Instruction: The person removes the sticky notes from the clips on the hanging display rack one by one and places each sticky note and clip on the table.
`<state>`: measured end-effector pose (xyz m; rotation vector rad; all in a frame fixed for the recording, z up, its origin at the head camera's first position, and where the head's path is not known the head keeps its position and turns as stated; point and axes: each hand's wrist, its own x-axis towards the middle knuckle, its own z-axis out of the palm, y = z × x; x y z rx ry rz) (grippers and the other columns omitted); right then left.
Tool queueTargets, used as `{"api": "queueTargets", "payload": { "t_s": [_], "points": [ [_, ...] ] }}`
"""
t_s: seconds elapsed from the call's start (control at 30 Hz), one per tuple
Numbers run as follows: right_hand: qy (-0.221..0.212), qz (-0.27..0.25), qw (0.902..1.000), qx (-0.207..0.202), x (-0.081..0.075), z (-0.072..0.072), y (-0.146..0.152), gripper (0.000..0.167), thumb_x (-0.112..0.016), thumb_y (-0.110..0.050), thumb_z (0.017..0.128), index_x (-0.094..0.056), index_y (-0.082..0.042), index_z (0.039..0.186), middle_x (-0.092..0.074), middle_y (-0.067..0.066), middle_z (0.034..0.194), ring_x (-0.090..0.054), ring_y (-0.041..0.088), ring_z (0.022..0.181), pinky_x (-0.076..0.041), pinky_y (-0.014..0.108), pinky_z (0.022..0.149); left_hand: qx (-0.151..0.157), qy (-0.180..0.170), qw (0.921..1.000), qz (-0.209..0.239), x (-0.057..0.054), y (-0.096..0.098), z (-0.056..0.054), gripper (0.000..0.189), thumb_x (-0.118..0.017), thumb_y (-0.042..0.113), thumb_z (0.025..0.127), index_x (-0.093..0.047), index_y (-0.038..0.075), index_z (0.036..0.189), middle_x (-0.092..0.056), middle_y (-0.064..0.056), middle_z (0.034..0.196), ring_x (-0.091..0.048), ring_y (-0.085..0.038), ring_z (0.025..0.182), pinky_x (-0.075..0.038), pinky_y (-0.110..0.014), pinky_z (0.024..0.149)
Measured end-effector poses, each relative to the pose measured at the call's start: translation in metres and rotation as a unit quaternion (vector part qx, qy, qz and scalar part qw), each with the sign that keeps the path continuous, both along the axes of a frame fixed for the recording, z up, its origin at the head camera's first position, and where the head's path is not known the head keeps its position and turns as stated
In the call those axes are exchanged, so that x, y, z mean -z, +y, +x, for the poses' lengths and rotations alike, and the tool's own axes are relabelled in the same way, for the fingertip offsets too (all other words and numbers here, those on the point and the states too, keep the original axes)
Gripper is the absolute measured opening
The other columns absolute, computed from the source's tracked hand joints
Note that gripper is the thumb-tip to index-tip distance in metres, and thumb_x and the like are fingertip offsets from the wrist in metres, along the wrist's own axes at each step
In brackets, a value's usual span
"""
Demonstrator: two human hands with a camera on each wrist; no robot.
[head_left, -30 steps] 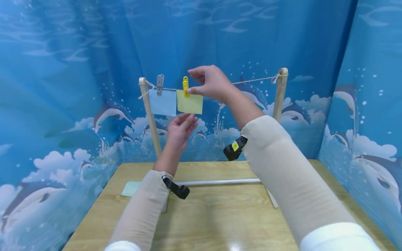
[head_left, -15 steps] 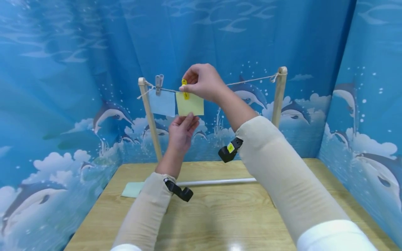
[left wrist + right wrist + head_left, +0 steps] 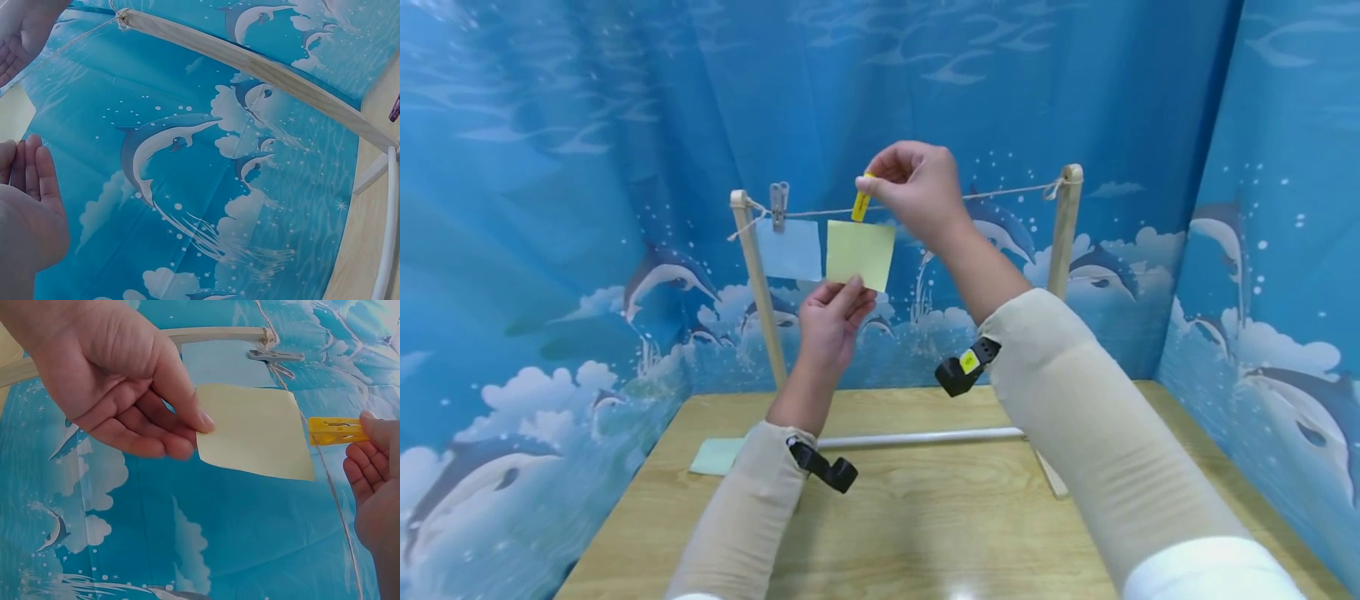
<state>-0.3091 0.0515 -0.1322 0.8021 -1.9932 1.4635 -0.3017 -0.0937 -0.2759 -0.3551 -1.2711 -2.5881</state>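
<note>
My left hand (image 3: pixel 829 323) pinches the lower edge of a square yellow paper note (image 3: pixel 859 252) between thumb and fingers. Just above the note, my right hand (image 3: pixel 917 187) pinches a yellow clothespin (image 3: pixel 861 202) by its handle end. In the right wrist view a narrow gap separates the clothespin (image 3: pixel 334 430) from the note (image 3: pixel 253 428), and the string (image 3: pixel 334 494) passes at the clothespin's nose. Whether the clothespin still touches the string is unclear. To the left, a light blue note (image 3: pixel 790 250) hangs from the string under a grey clothespin (image 3: pixel 778 207).
Wooden posts (image 3: pixel 762 292) (image 3: pixel 1066 237) hold the string at both ends. A white rod (image 3: pixel 925 437) runs low between them. On the wooden table (image 3: pixel 917 517) lies a pale green note (image 3: pixel 715 456). A purple object (image 3: pixel 395 109) shows at the left wrist view's edge.
My right fingers have taken hold of the yellow clothespin, which has come off the yellow note and moved up and right. My left hand now pinches the note, which sits slightly lower and tilted.
</note>
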Motion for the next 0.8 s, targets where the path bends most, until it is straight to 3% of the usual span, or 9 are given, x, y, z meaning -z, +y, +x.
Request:
{"api": "queueTargets", "payload": {
  "t_s": [0.17, 0.4, 0.6, 0.8],
  "points": [
    [0.005, -0.031, 0.9995, 0.010, 0.002, 0.003, 0.009, 0.020, -0.074, -0.020, 0.088, -0.070, 0.000, 0.092, -0.067, 0.006, 0.089, -0.060, 0.017, 0.079, -0.055, 0.025, 0.076, -0.008, -0.001, 0.9999, -0.012, 0.002, 0.000, 0.003, 0.019, -0.073, 0.017, 0.089, -0.068, 0.003, 0.100, -0.071, -0.010, 0.089, -0.071, -0.018, 0.077, -0.059, -0.031, 0.079],
    [-0.006, -0.070, 0.9973, 0.021, 0.018, 0.015, 0.025, 0.025, -0.076, -0.022, 0.087, -0.070, -0.001, 0.099, -0.069, 0.007, 0.094, -0.064, 0.017, 0.085, -0.056, 0.025, 0.080, -0.028, -0.005, 0.9993, -0.023, 0.005, -0.008, 0.011, 0.019, -0.070, 0.014, 0.092, -0.069, 0.001, 0.106, -0.072, -0.011, 0.091, -0.071, -0.019, 0.079, -0.059, -0.032, 0.077],
    [-0.016, -0.093, 0.9954, -0.015, 0.034, 0.029, 0.045, 0.030, -0.078, -0.017, 0.085, -0.066, -0.003, 0.109, -0.066, 0.009, 0.102, -0.063, 0.020, 0.094, -0.055, 0.026, 0.086, -0.032, -0.011, 0.9988, -0.035, 0.003, -0.019, 0.019, 0.022, -0.064, 0.013, 0.096, -0.066, -0.001, 0.113, -0.071, -0.010, 0.092, -0.070, -0.017, 0.077, -0.059, -0.028, 0.070],
    [-0.019, -0.143, 0.9880, -0.057, 0.052, 0.040, 0.062, 0.029, -0.077, -0.010, 0.084, -0.065, -0.002, 0.110, -0.063, 0.014, 0.102, -0.061, 0.026, 0.093, -0.055, 0.024, 0.083, -0.011, -0.027, 0.9974, -0.065, 0.003, -0.032, 0.027, 0.017, -0.057, 0.016, 0.100, -0.062, 0.004, 0.110, -0.069, -0.009, 0.100, -0.070, -0.017, 0.077, -0.060, -0.028, 0.067]
  ]
}}
